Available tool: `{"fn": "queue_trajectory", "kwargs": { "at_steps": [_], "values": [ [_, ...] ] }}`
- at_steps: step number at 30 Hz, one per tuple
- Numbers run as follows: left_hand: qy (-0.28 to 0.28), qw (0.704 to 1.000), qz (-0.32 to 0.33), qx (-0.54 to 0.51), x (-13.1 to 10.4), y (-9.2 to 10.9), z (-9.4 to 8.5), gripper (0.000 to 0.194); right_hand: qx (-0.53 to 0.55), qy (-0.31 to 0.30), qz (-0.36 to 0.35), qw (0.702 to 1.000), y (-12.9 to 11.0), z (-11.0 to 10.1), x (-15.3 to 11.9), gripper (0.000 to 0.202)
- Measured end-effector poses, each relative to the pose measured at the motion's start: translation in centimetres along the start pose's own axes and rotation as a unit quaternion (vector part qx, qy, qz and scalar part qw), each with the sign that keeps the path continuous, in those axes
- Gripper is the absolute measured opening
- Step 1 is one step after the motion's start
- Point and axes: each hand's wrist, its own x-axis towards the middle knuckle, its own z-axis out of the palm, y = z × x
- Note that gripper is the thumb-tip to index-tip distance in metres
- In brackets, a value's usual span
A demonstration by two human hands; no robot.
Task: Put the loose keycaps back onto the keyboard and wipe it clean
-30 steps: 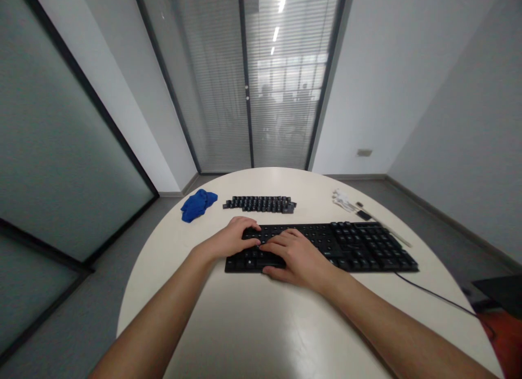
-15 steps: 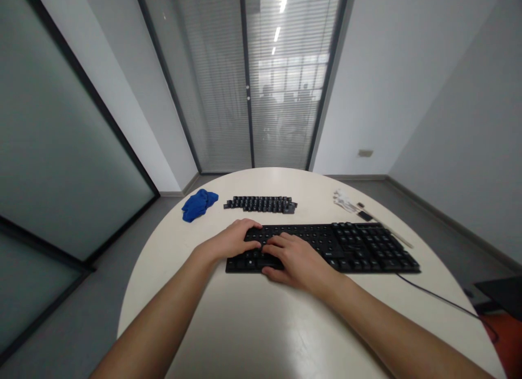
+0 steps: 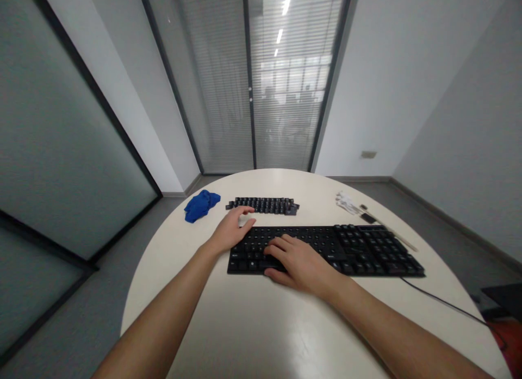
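A black keyboard (image 3: 346,254) lies across the round table, with keycaps at its right end and lower left and bare switch positions over much of its main block. Behind it stand rows of loose black keycaps (image 3: 265,206). My left hand (image 3: 230,229) reaches over the keyboard's upper left corner, thumb and forefinger apart, fingertips at the front left edge of the loose keycaps. I make out nothing between them. Resting on the left-middle of the keyboard is my right hand (image 3: 299,265), fingers bent over the keys and thumb apart near the front edge.
A crumpled blue cloth (image 3: 200,206) lies at the table's far left. To the far right are white cotton-like swabs (image 3: 346,201), a small black piece (image 3: 367,218) and a thin stick (image 3: 402,240). The keyboard's cable (image 3: 444,302) runs off the table (image 3: 244,324) at the right.
My left hand has moved from the keyboard's left keys forward to the loose keycaps, its thumb and forefinger spread. My right hand stays nearly in place on the keyboard.
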Motion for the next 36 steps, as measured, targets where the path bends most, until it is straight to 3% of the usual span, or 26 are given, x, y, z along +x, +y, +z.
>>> {"fn": "queue_trajectory", "kwargs": {
  "at_steps": [2, 8, 15, 25, 36],
  "values": [
    [0.034, 0.999, 0.029, 0.026, 0.2, -1.4, 0.2, 0.041, 0.000, 0.000, -0.001, 1.000, 0.0, -0.1, 0.0, 0.028],
    [-0.019, 0.998, 0.045, 0.041, 0.2, -4.2, 0.4, 0.059, -0.012, -0.007, -0.001, 1.000, -0.2, -0.2, -0.1, 0.030],
    [-0.064, 0.997, -0.011, 0.033, 0.2, -3.7, 0.3, 0.059, -0.006, -0.011, 0.004, 1.000, -0.3, -0.3, -0.1, 0.029],
    [0.008, 0.999, 0.000, 0.047, 0.3, -4.1, 0.4, 0.050, 0.014, -0.005, 0.006, 1.000, -0.2, -0.2, -0.2, 0.029],
    [0.004, 0.995, 0.028, 0.096, 0.5, -4.1, 0.2, 0.039, 0.013, -0.002, 0.009, 1.000, 0.0, -0.1, -0.2, 0.028]
  ]
}}
